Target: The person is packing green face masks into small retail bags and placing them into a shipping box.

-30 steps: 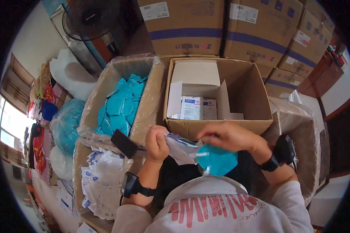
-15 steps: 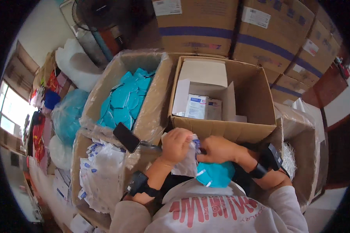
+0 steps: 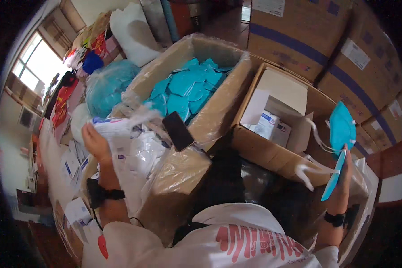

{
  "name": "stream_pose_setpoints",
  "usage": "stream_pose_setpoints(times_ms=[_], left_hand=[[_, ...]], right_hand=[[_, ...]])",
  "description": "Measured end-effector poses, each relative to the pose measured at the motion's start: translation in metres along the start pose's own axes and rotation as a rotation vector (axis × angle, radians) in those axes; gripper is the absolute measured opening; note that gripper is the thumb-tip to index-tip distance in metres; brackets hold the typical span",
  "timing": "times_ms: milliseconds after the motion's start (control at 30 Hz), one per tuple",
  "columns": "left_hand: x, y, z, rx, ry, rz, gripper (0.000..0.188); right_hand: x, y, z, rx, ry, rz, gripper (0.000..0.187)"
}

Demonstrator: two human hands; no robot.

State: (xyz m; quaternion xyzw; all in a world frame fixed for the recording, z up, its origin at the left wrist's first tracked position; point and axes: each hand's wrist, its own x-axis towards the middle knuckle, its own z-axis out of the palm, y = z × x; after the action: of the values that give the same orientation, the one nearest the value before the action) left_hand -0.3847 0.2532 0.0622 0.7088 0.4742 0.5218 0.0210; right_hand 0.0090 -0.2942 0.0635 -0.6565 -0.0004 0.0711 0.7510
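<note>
On the far left my left hand (image 3: 96, 144) is closed on the edge of a clear plastic bag (image 3: 114, 127) with blue and red print. The bag spreads over a box of similar printed bags (image 3: 140, 154). Off to the right, my right hand (image 3: 345, 169) grips folded teal face masks. One mask (image 3: 342, 127) stands upward above the fingers, and another (image 3: 333, 181), seen nearly edge-on, hangs below. White straps (image 3: 318, 169) dangle from them toward the open carton (image 3: 277, 166).
A plastic-lined box (image 3: 219, 120) holds a heap of teal masks (image 3: 187, 87). A black phone (image 3: 178, 131) stands before it. Small white packs (image 3: 267, 124) sit inside a white inner box in the carton. Large taped cartons (image 3: 295, 38) are stacked behind. A bag of teal pieces (image 3: 109, 89) lies left.
My hands have moved far apart from the middle, left with the bag, right with the teal masks. The masks have left my lap. The view has turned to the left.
</note>
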Motion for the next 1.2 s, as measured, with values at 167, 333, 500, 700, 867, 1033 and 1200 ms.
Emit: stream_pose_setpoints(times_ms=[167,333,500,700,867,1033,1200], left_hand=[[-0.080,-0.132,-0.016,0.570,-0.667,0.333,0.020],[-0.237,-0.286,-0.001,0.308,-1.480,0.390,0.021],[-0.232,-0.248,0.012,0.293,-1.680,0.212,0.040],[-0.092,-0.183,0.009,0.467,-1.838,0.554,0.040],[-0.077,0.081,0.000,-0.039,-1.531,0.135,0.028],[-0.202,0.251,0.049,-1.362,-1.736,-0.499,0.033],[-0.242,0.335,0.054,-1.150,-1.427,-0.454,0.032]], right_hand=[[0.000,0.010,-0.005,-0.070,-0.039,0.095,0.035],[-0.018,0.007,0.038,-0.154,-0.070,0.049,0.030],[-0.013,0.012,0.030,-0.231,-0.229,-0.005,0.015],[-0.037,0.000,0.047,-0.274,-0.464,-0.095,0.020],[-0.046,0.002,0.056,-0.244,-0.666,-0.020,0.020],[-0.074,0.013,0.077,0.004,-0.822,0.094,0.023],[-0.065,0.046,0.052,-0.155,-0.455,-0.201,0.028]])
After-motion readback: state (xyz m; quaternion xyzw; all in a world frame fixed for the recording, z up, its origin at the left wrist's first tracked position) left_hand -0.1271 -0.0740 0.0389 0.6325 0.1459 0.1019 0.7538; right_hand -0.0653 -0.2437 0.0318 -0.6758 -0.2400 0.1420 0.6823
